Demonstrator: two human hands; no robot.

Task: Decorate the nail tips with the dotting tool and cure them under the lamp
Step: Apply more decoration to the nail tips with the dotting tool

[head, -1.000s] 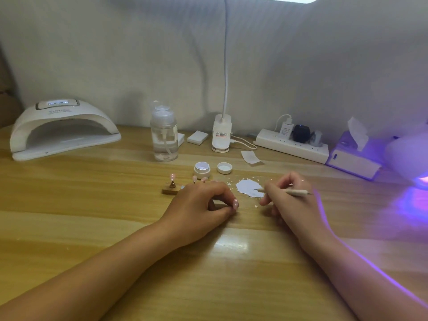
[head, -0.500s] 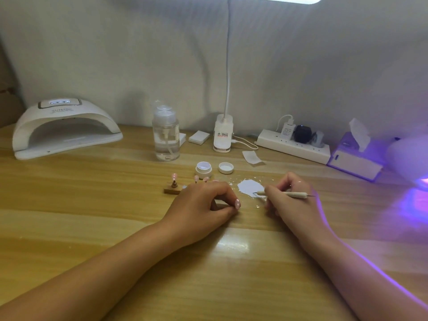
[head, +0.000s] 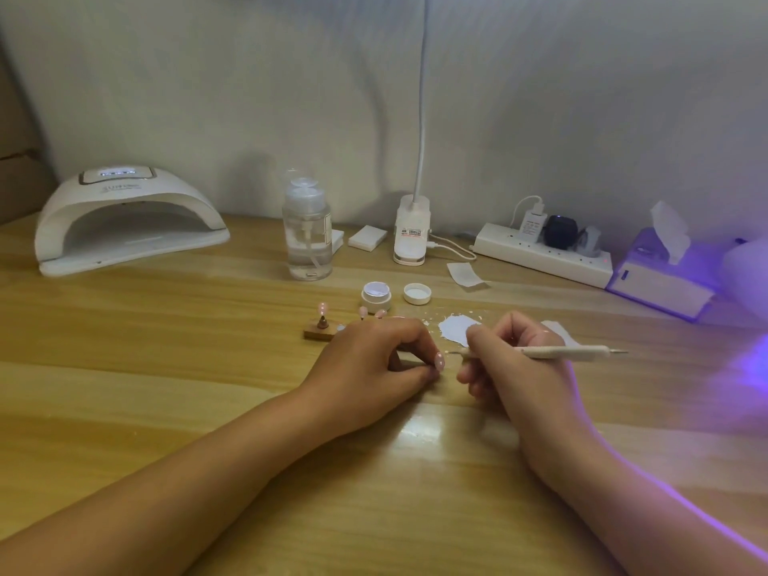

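while a white curing lamp (head: 124,220) stands with its mouth open at ten o'clock on the wooden table (head: 166,388), a person's two bare hands rest close together near the centre, not touching. a clear pump bottle (head: 307,239) stands at eleven o'clock, with white pads (head: 368,238) and a desk lamp's clip base (head: 410,234) toward twelve. in front of the bottle a small wooden stand (head: 319,332) carries one pink nail tip (head: 322,309) upright on a post; two more pink tips (head: 363,312) show just past the knuckles of the left hand (head: 374,363). an open jar (head: 376,295) and its lid (head: 417,293) sit side by side just beyond them. the left hand lies knuckles up, fingers curled under, thumb and forefinger pressed together at three o'clock; whether they pinch anything cannot be told. a white smear (head: 457,330) lies on the table at twelve o'clock from the gap between the hands. the right hand (head: 515,367) pinches the dotting tool (head: 561,352) between thumb and fingers, the tool nearly level, one fine end pointing to nine o'clock just beside the left forefinger, the other end jutting out to three. a power strip (head: 540,253) with plugs and a tissue box (head: 660,280) line the wall at two o'clock, where purple light spills over the table edge.
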